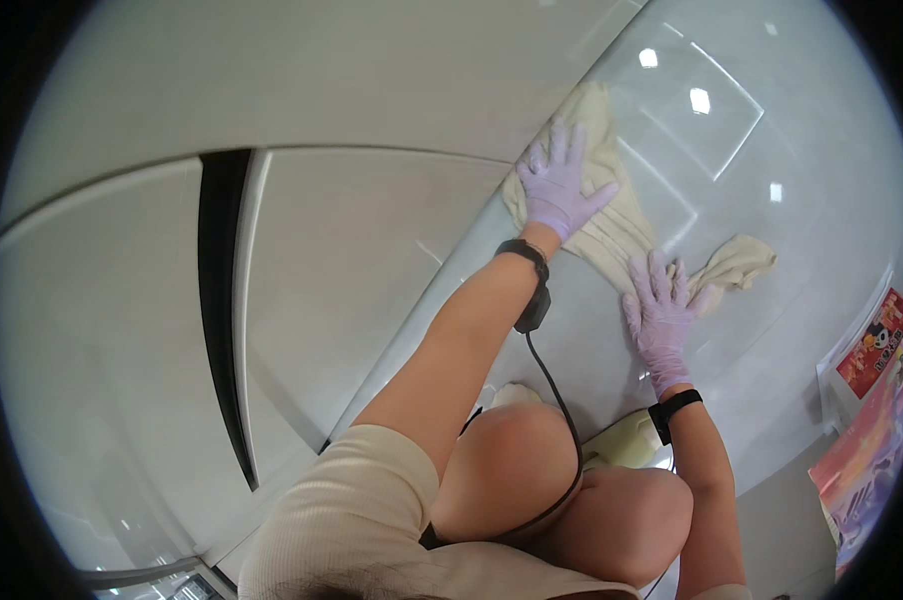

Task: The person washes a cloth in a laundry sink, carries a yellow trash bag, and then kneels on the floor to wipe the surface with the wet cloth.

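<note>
A cream cloth (626,228) lies spread and wrinkled on the shiny pale grey floor (791,330). My left hand (564,185), in a thin lilac glove, presses flat on its far left part with the fingers spread. In a matching glove, my right hand (661,310) rests on the near right part of the cloth, fingers stretched out. Beyond those fingertips a bunched end of the cloth sticks out to the right. On each wrist is a black band, and a dark cable runs from the left one down past my bent knees.
White cabinet fronts (371,230) with a black vertical gap (223,300) stand on the left, along the floor's edge. At the right are colourful printed sheets (866,460). A yellow-green item (626,440) sits beside my knees, partly hidden.
</note>
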Tool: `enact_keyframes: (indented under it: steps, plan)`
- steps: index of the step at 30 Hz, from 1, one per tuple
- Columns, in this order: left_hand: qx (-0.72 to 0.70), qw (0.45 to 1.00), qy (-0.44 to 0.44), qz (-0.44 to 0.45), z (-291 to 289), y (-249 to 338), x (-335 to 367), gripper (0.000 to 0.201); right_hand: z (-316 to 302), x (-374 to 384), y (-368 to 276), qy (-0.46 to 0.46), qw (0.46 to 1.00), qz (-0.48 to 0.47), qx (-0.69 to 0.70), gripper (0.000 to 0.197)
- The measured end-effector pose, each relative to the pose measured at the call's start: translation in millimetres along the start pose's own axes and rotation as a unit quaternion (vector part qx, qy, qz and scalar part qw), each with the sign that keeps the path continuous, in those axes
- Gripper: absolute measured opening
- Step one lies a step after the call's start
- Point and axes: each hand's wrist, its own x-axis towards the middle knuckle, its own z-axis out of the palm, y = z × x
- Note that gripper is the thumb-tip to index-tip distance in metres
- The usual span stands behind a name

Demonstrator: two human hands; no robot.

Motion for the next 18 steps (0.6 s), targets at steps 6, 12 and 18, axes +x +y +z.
enact_keyframes:
  steps: [6,12,18]
  plan:
    - [-0.032,0.994,-0.085,-0.054,10,-7,-28,0.1,2,-14,8,-0.075,0.997,-0.031,0.013,0.052]
    - [0.016,0.99,-0.059,-0.129,23,-21,-80,0.102,-4,-20,21,-0.086,0.99,-0.073,0.08,0.052]
    - [-0.004,0.954,-0.153,-0.256,12,-7,-123,0.102,-16,-28,39,0.015,0.994,0.009,0.11,0.061]
